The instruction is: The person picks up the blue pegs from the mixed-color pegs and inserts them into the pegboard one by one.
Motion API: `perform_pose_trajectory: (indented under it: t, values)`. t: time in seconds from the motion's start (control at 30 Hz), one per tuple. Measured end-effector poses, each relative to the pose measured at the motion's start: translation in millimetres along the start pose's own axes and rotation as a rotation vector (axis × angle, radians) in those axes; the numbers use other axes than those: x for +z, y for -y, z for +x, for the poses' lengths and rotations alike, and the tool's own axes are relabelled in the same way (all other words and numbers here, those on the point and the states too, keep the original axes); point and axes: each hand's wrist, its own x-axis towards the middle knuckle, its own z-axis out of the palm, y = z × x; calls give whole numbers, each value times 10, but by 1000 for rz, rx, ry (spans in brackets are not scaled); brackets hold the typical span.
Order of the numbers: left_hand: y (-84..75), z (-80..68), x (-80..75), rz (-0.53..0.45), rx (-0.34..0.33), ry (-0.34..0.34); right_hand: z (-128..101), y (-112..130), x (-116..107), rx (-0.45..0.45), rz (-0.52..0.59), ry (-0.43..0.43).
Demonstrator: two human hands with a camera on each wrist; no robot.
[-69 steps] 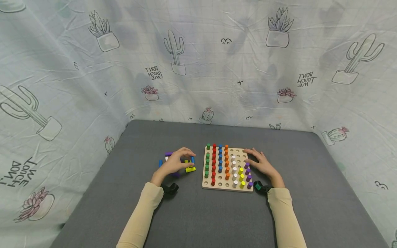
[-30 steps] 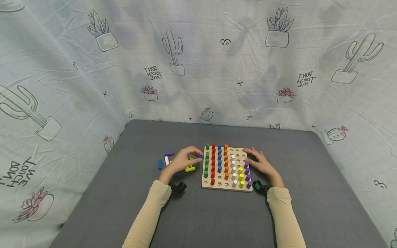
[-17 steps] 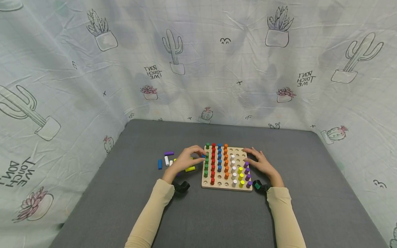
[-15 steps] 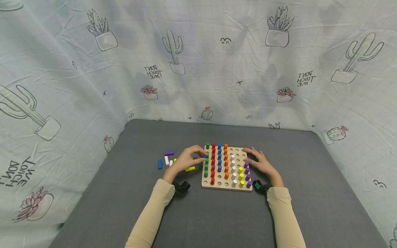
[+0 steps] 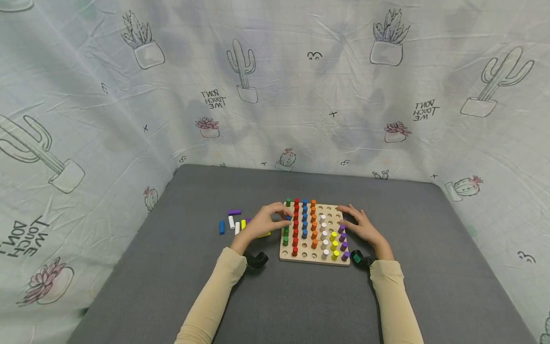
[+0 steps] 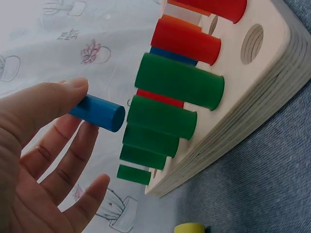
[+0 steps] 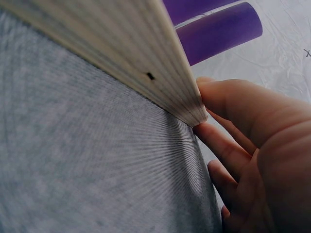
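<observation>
Looks like a makeshift recording booth, not a real room. A wrinkly cactus-print sheet (image 5: 275,81) hangs as a backdrop on three sides of a grey cloth-covered table (image 5: 301,296), with just a wooden peg board (image 5: 315,258) on it.

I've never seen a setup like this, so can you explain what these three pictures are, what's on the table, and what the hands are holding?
No machine here: a person in cream sleeves works with bare hands, wearing three cameras. The wide picture comes from the head, looking down at a grey table. The two close pictures come from the wrists.

On the table lies a wooden peg board with upright pegs in rows by colour, and loose pegs to its left.

The left hand pinches a blue peg near the green pegs. The right hand holds nothing; its fingers rest against the board's edge.
</observation>
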Motion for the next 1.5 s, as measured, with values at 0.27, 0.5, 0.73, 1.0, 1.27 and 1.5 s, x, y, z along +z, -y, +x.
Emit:
perform_pose_trajectory:
  t: [0.27, 0.5, 0.73, 1.0, 1.27, 1.5]
  values:
    - [-37, 25, 53, -8, -7, 21, -6, 7, -3, 2, 9, 9]
    - [-92, 80, 106, -28, 13, 41, -8, 9, -7, 6, 9, 13]
    - [-147, 101, 174, -25, 15, 81, -10, 16, -3, 13, 9, 6]
    - [-166, 119, 254, 9, 44, 98, 6, -16, 14, -37, -24, -21]
    - [-170, 136, 295, 31, 48, 130, -31, 197, 12, -31, -32, -35]
    - [-193, 140, 325, 54, 46, 150, -49, 319, -5, -25, -19, -16]
